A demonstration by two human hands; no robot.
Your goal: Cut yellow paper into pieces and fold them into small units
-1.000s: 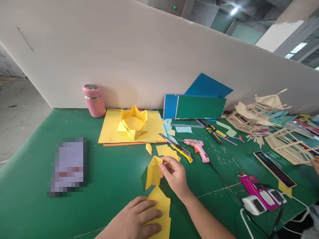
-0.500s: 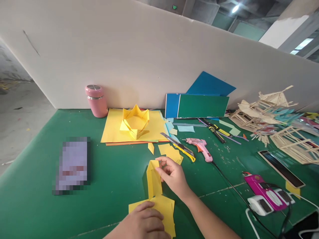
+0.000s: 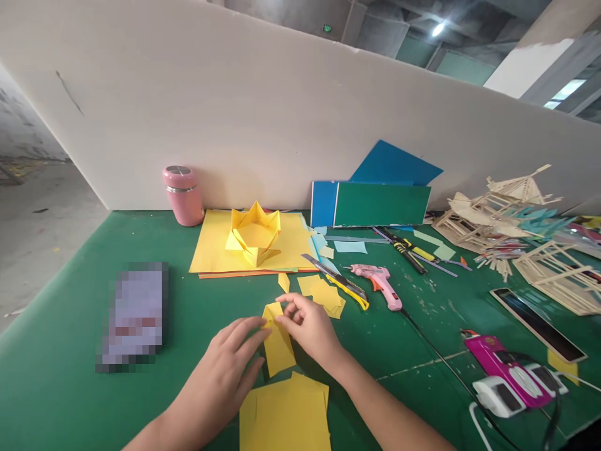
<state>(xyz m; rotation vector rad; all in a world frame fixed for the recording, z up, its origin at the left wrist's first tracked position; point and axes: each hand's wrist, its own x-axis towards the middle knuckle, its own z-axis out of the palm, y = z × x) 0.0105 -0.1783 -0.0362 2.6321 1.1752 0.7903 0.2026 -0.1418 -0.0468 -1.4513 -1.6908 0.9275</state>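
Note:
A strip of folded yellow paper (image 3: 280, 352) stands tilted above the green tabletop, its top end creased to a point. My right hand (image 3: 307, 326) pinches its upper right edge between thumb and fingers. On the other side, the fingertips of my left hand (image 3: 225, 366) touch the strip's upper left edge; that hand's fingers are spread and its thumb is off the paper. Just below lie flat yellow paper sheets (image 3: 284, 416), loosely stacked. Farther back, a crown-like folded yellow paper ring (image 3: 256, 235) rests on a pile of coloured paper (image 3: 209, 247).
Right of the hands lie yellow scraps (image 3: 323, 294), a utility knife (image 3: 340, 282) and a pink glue gun (image 3: 378, 282) with its cord. A purple power strip (image 3: 502, 369) and wooden stick models (image 3: 483, 219) stand farther right. At left are a pink flask (image 3: 182, 195) and a blurred-out rectangular object (image 3: 137, 313).
My left hand has lifted off the flat yellow sheets and come up to the folded strip. My right hand and the strip have shifted slightly left, and the strip now leans more.

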